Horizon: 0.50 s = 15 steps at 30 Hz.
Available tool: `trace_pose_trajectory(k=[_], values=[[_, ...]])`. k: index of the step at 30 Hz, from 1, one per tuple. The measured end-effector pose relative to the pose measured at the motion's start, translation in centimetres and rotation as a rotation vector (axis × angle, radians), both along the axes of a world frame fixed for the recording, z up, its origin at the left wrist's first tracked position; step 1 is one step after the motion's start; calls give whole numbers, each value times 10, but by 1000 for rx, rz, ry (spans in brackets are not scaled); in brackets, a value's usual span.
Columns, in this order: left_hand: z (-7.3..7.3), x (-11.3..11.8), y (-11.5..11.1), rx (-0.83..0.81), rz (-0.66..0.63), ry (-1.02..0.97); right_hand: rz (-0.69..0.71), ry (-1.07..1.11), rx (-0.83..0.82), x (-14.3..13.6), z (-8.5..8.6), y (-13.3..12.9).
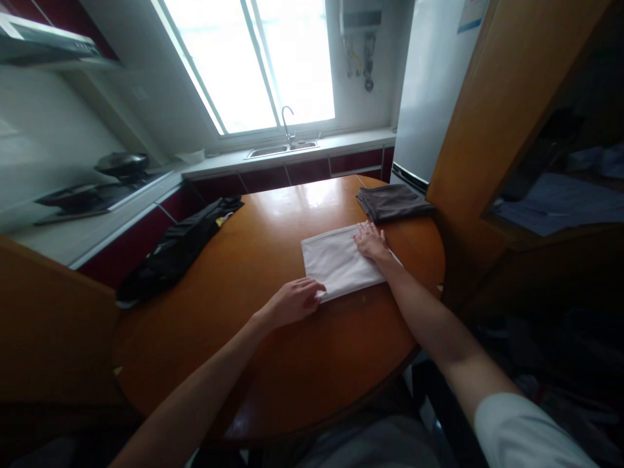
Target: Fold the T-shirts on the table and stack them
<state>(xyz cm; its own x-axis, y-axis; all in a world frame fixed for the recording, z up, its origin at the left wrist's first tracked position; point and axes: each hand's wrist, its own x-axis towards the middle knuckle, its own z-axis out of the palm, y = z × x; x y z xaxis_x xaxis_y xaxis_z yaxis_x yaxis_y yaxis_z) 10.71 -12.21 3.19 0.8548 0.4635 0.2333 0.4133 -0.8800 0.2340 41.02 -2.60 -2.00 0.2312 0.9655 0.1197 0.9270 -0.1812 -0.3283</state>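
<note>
A white folded cloth (336, 263) lies flat on the round wooden table (244, 260), a little right of the middle. At its near left corner, my left hand (299, 299) has its fingers curled and pinches the edge between thumb and fingers. My right hand (371, 242) rests palm down on the far right part of the cloth, fingers spread. Just beyond that hand sits a dark grey folded garment (392, 201) near the table's right edge.
A black garment (182, 247) lies along the table's left edge, partly over it. Behind the table runs a counter with a sink (283, 149) and a tap. On the left counter a pan (121, 162) sits on the stove. A fridge (433, 84) stands at the back right.
</note>
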Motion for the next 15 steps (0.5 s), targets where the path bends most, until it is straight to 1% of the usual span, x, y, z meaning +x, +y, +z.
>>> trace_pose_trajectory(k=[4,9,12,15], values=[[-1,0,-3,56,-18,30,-5,-3,-2,1,-1,1],[-3,1,-5,66,69,-37,-8,-10,-10,1,-1,0],[-3,1,-5,61,21,14,-12,-13,-7,1,-1,0],[-1,-1,-5,-7,-39,73,-4,1,-4,3,-1,0]])
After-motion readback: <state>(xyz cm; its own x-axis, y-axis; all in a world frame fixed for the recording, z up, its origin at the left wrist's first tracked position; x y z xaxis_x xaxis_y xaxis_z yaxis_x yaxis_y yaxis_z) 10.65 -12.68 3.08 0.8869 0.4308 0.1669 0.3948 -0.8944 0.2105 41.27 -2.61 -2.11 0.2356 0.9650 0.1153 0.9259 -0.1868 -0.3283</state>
